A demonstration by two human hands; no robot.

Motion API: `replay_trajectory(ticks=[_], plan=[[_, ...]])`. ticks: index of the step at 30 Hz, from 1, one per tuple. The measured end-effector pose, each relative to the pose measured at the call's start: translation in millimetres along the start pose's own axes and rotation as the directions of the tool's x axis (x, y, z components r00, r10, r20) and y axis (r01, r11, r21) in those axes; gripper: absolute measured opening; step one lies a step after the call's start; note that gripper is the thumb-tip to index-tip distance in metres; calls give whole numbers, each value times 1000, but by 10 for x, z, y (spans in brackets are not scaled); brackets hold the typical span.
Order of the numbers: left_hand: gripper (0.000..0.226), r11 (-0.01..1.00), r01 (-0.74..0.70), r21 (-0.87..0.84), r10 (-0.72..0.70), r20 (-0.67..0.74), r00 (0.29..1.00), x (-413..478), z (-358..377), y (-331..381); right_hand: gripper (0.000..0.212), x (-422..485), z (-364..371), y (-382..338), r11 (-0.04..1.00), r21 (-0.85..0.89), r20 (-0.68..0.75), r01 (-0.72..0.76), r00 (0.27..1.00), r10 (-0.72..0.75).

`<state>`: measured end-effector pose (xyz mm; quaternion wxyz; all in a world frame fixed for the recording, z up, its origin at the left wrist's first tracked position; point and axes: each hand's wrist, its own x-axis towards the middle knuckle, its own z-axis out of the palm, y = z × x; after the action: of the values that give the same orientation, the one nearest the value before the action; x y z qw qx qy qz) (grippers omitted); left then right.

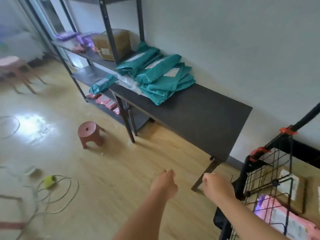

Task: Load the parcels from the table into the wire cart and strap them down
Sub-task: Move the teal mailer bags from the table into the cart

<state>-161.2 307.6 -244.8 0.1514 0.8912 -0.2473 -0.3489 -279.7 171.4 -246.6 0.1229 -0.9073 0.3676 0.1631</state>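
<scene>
While both bare arms are stretching forward over the wooden floor (121, 170), the left hand (164, 183) is hanging with its fingers loosely curled and is holding nothing. The right hand (215, 185) is doing likewise just beside the wire cart (246, 172), gripping nothing that shows. Teal parcels (161, 77) are lying heaped at the far end of the black table (199, 116), well apart from both hands. Inside the cart a cardboard box (299, 194) is sitting next to a pink parcel (280, 217). A red stool (89, 134) is standing on the floor near a table leg. Behind it a metal shelf rack (108, 26) is holding a brown box (123, 40) and more parcels.
</scene>
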Motion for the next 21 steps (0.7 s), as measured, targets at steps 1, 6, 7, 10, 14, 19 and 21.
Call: replay_trajectory(ticks=[1, 6, 7, 10, 14, 19, 21], plan=[[52, 1000, 17, -16, -17, -14, 1000, 7, -73, -112, 15, 33, 6, -137, 1000, -4, 5, 12, 1000, -12], [55, 996, 62, -59, -68, -106, 992, 97, -363, -427, 12, 206, -132, -683, 992, -20, 27, 125, 992, -125], [54, 996, 59, -65, -67, -121, 990, 115, -411, -446, 12, 260, -183, -763, 989, -32, 20, 143, 990, -142], [55, 997, 36, -67, -46, -153, 987, 172, -551, -475, 14, 430, -340, -1000, 984, -40, -5, 176, 984, -176], [57, 998, 34, -56, -44, -174, 984, 325, -760, -579, 19, 689, -422, -1335, 980, 19, -15, 197, 980, -197], [57, 996, 73, -43, -80, -203, 976, 667, -1138, -731, 17, 1122, -550, -1677, 973, 13, 12, 232, 973, -233], [55, 996, 81, -23, -84, -232, 969, 865, -1349, -739, 16, 1371, -665, -1796, 973, 16, -5, 231, 973, -231]])
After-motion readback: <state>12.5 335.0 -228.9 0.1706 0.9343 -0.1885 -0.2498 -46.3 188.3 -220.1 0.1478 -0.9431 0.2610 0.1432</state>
